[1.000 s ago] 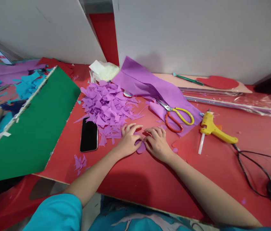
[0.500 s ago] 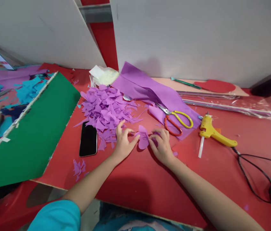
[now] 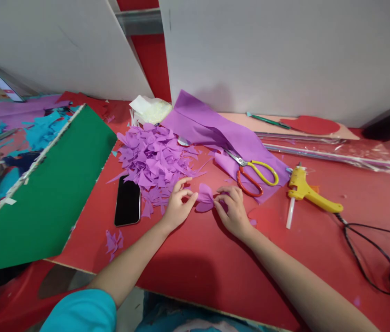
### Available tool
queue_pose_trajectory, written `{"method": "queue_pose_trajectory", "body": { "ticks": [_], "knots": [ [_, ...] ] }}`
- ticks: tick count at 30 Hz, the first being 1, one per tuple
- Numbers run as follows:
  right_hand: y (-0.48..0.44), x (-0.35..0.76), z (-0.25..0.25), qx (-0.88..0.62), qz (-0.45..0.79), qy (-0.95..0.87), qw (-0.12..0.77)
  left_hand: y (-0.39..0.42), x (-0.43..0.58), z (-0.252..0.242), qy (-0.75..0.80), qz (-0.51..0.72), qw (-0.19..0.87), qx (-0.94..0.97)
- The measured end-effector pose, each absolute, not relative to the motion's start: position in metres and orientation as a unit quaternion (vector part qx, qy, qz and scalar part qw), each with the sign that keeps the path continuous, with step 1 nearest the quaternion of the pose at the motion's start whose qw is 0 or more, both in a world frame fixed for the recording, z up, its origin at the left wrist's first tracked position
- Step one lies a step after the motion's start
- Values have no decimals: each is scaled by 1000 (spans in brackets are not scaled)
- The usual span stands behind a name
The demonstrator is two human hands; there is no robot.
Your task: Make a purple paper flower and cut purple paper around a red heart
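**Pinching a purple paper piece into shape**

Holding a small purple piece (image 3: 204,199) between them, both hands sit on the red worktop (image 3: 195,263). The left hand (image 3: 177,207) pinches one side with thumb and fingers closed on it. The right hand (image 3: 232,210) pinches the other side the same way. The piece sits just off the worktop, right in front of the scrap pile (image 3: 155,161).

It looks like the folding or bunching step, with the piece half shaped. The next move likely needs a soft, steady squeeze, because thin paper can tear or pop open.

A black phone (image 3: 127,201) lies left of the pile. Scissors (image 3: 254,173) rest on a purple sheet (image 3: 212,127) right of the pile, and a yellow glue gun (image 3: 307,191) lies farther right with its black cord (image 3: 371,249). A green board (image 3: 50,184) leans far left of the pile. Grey walls (image 3: 285,50) stand behind it.
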State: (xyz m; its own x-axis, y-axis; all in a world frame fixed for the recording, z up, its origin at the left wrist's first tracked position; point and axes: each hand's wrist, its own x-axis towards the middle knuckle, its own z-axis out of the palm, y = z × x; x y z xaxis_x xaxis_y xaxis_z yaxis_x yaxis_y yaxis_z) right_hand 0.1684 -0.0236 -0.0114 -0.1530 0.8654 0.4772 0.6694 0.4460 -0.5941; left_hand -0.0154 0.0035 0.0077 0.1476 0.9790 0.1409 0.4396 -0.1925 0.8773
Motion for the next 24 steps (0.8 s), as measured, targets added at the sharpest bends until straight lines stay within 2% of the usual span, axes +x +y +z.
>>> {"method": "queue_pose_trajectory", "body": {
  "ticks": [9, 14, 16, 19, 24],
  "knots": [
    [-20, 170, -11, -534, 161, -709, 432, -7, -8, 11, 506, 334, 279, 745],
    [-20, 170, -11, -527, 158, -718, 426, -8, -7, 11, 504, 336, 292, 740],
    [-21, 170, -10, -523, 156, -730, 411, -7, -8, 11, 521, 357, 291, 719],
    [-23, 169, -8, -514, 150, -768, 352, -8, -9, 12, 551, 388, 236, 700],
    [-25, 167, -6, -494, 124, -810, 291, -14, -3, 11, 499, 310, 178, 790]
  ]
}}
